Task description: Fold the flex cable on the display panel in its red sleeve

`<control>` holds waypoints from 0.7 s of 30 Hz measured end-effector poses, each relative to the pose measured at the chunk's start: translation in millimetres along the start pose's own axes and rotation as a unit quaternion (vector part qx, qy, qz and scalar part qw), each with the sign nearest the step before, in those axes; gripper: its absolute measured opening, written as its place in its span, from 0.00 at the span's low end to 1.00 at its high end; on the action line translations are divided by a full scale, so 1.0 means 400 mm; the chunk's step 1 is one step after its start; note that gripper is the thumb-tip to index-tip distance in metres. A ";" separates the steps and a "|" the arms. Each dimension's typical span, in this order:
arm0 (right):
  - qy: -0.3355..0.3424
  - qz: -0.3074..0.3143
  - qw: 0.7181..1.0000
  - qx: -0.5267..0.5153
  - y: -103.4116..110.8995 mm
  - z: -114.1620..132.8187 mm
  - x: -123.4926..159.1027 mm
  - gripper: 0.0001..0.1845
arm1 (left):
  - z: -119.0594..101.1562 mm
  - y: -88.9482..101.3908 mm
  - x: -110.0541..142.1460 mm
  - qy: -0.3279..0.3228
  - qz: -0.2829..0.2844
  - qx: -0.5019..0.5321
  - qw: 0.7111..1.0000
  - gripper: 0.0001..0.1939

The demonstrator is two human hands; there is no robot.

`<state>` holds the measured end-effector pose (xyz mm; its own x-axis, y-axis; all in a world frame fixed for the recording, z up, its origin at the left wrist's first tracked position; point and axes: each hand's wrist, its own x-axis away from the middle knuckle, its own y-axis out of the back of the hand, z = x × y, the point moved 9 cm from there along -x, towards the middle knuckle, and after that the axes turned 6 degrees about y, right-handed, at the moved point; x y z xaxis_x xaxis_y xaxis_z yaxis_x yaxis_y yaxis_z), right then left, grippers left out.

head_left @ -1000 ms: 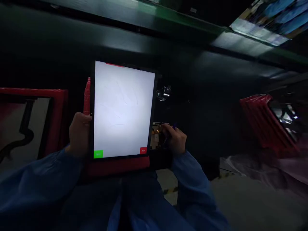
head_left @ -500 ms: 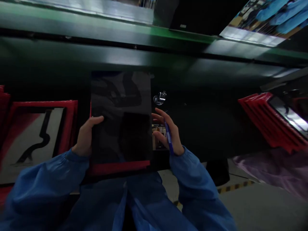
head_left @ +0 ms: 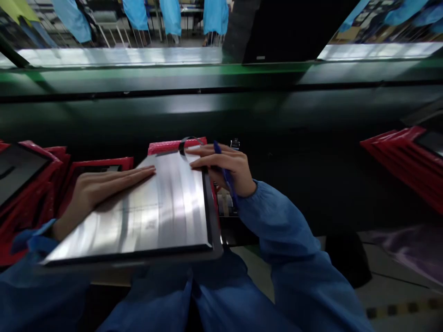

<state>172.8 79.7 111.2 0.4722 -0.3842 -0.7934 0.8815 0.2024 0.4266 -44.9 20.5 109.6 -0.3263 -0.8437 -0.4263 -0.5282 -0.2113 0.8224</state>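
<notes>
The tablet point(head_left: 145, 212) lay flat, screen glossy, before a dark green workbench point(head_left: 221, 106) – left hand point(head_left: 100, 189) spread open on its glass, right hand point(head_left: 221, 168) resting fingers on its far edge with a blue pen point(head_left: 224, 173) pinched between them – red trays point(head_left: 404, 157) stood right of the tablet, blue coats beyond

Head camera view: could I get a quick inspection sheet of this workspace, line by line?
Surface: dark workbench with a green edge, dimly lit.
Job's things: flat panel, glossy and reflecting light, lying nearly level; blue pen.
Clutter: red trays stacked at right, more red trays at left.
Hands: left hand flat on the panel; right hand on its far edge, holding the pen.
Cables: nothing seen.
Surroundings: blue garments hanging beyond the bench.
</notes>
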 end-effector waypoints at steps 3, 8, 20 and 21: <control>-0.048 -0.031 0.992 0.114 0.035 -0.072 0.034 0.24 | -0.064 -0.029 0.015 -0.138 0.000 -0.170 0.976 0.33; -0.243 -0.082 0.964 -0.077 0.063 -0.262 0.129 0.26 | -0.095 -0.106 0.013 -0.240 -0.038 -0.309 0.920 0.42; -0.366 -0.050 0.879 -0.303 0.066 -0.296 0.218 0.22 | 0.023 -0.247 0.001 -0.046 0.138 -0.256 0.956 0.31; -0.359 -0.036 0.884 -0.298 0.068 -0.282 0.212 0.21 | 0.030 -0.231 0.001 -0.004 0.145 -0.244 0.959 0.32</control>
<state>237.2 154.1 6.6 0.4797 -0.8443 -0.2388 0.8553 0.5107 -0.0877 -5.6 45.6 29.0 -0.4100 -0.8988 -0.1550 0.0147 -0.1764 0.9842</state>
